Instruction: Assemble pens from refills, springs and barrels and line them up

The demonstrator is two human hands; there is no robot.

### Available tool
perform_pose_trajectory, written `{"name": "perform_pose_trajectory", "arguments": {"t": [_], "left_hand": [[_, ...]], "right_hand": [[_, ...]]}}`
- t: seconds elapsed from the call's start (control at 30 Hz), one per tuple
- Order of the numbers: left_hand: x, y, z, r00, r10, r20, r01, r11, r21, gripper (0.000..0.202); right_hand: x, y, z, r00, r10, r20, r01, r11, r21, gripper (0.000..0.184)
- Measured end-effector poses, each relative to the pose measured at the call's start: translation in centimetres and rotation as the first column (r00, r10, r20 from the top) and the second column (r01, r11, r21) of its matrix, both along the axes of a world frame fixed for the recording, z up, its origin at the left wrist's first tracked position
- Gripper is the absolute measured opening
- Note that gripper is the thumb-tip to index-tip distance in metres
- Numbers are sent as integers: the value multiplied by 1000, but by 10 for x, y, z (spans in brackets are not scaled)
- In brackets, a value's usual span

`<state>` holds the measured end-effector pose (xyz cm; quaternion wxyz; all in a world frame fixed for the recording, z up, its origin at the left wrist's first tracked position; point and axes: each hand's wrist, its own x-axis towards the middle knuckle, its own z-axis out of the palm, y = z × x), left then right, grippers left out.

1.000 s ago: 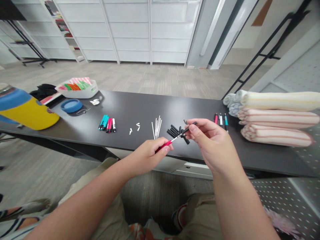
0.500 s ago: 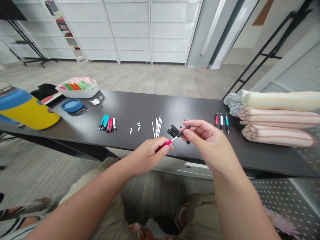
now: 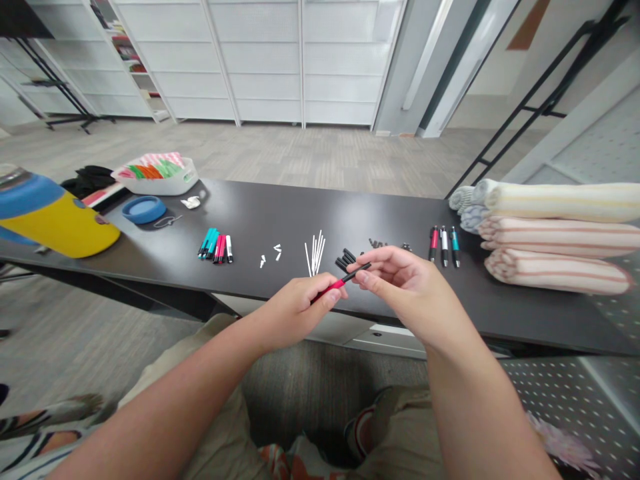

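Note:
My left hand (image 3: pixel 305 303) is closed around a red pen barrel (image 3: pixel 335 287) that points up and to the right. A black tube-shaped pen part (image 3: pixel 359 271) sits against the barrel's end, pinched by the fingertips of my right hand (image 3: pixel 405 280). Just beyond the hands lie more black tubes (image 3: pixel 346 258), partly covered by my right fingers, and small dark pieces (image 3: pixel 378 244). Thin white ink refills (image 3: pixel 315 252) are fanned out to their left. Further left are tiny white pieces (image 3: pixel 277 251) and teal, red and white pen barrels (image 3: pixel 219 248).
Three pens (image 3: pixel 444 247) stand in a row right of my hands, beside rolled towels (image 3: pixel 560 237). At the left are a yellow and blue bottle (image 3: pixel 55 213), a blue lid (image 3: pixel 144 210), a crumpled tissue (image 3: pixel 191 203) and a white basket (image 3: pixel 170 186) of colourful packets.
My right hand has moved left and slightly down, bringing the black tube over the white refill against the red barrel. The white length between them no longer shows. My left hand stays put.

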<state>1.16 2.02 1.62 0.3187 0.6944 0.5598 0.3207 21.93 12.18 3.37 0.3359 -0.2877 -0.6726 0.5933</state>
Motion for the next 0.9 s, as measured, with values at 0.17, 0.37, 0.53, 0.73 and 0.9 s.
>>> {"name": "perform_pose_trajectory", "arguments": {"t": [0.17,0.37,0.53,0.73,0.9], "left_hand": [[-1,-1,-2,1000,5,0,-5,1000,10,32],[-4,0,-1,998,1,-60,2,998,63,32],[-8,2,0,987,-5,-163,26,992,127,26],[-11,2,-1,953,13,-303,55,976,212,32],[-12,3,0,920,52,-389,60,961,269,29]], "right_hand": [[1,-1,0,998,40,40,-41,999,6,24],[6,-1,2,975,8,223,-29,995,91,30],[9,-2,5,902,-82,425,-56,952,302,28],[6,-7,13,856,-114,504,-153,875,458,30],[2,-8,12,841,-135,524,-179,844,505,40]]}}
